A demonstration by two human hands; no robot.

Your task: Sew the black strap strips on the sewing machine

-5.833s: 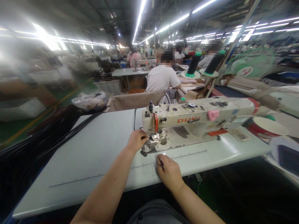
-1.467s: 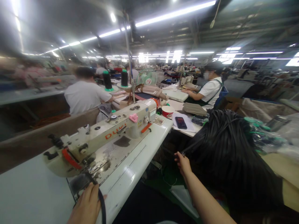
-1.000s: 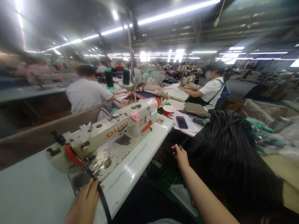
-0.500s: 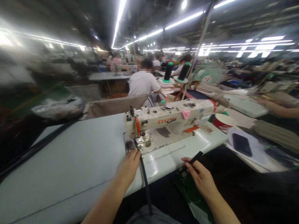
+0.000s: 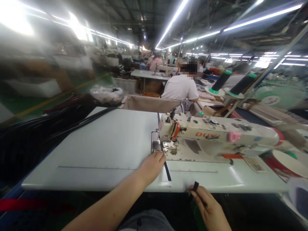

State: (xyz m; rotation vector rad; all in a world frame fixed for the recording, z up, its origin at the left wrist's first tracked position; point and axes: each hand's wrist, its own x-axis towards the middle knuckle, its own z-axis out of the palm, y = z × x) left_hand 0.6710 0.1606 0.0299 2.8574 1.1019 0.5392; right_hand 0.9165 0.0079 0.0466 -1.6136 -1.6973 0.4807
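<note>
A white sewing machine (image 5: 216, 131) with an orange band stands on a pale table. A narrow black strip (image 5: 167, 171) runs under its needle area; the near end lies on the tabletop. My left hand (image 5: 154, 165) is closed over this strip just in front of the presser foot, fingers together and pressed down on it. At the table's front edge my right hand (image 5: 207, 200) pinches another black strip (image 5: 196, 185), of which only a short end shows above the fingers. The needle itself is too small to make out.
The pale table (image 5: 108, 141) extends left, with a bundle of long black strips (image 5: 79, 125) over its far left edge. Two black thread cones (image 5: 220, 81) stand behind the machine. A person in a white shirt (image 5: 179, 88) sits beyond a cloth-lined bin (image 5: 149, 102).
The view has turned left. The strip under my left hand, which hung over the front edge, now ends on the tabletop. My right hand still pinches its strip, now lower in view.
</note>
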